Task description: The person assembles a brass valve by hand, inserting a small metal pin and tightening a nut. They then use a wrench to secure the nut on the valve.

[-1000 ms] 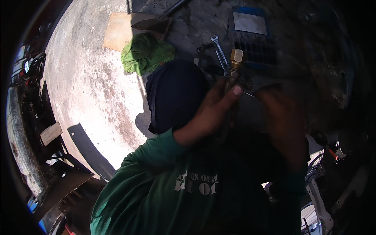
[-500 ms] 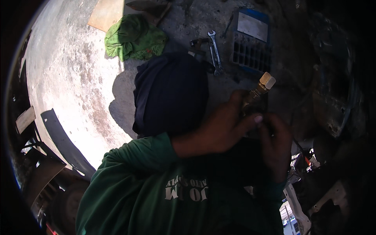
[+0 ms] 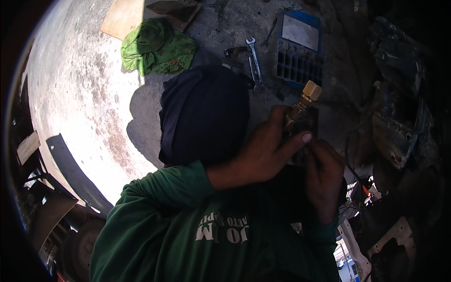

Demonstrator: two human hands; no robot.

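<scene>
My left hand [image 3: 263,152] is wrapped round a dark metal part with a brass fitting [image 3: 307,96] on its far end. The fitting has a bright hex nut and points up and to the right. My left thumb stretches across the part's near side. Against that thumb tip, my right hand [image 3: 324,171] has its fingers bent and pressed together at the near end of the part. What those fingers pinch, if anything, is lost in shadow. Beyond my bent, dark-clad knee [image 3: 204,115], wrenches [image 3: 254,63] lie on the floor.
A blue-edged compartment box [image 3: 298,58] stands open on the concrete floor [image 3: 84,94]. Left of it lie a crumpled green cloth [image 3: 159,47] and a flat tan board [image 3: 121,19]. Dark, battered metal parts [image 3: 394,127] crowd the right side. A wheel [image 3: 84,246] shows at lower left.
The brass fitting and both hands have shifted slightly left, and the fitting stands a little more upright. My right fingers remain against the part. The whole view has moved a little.
</scene>
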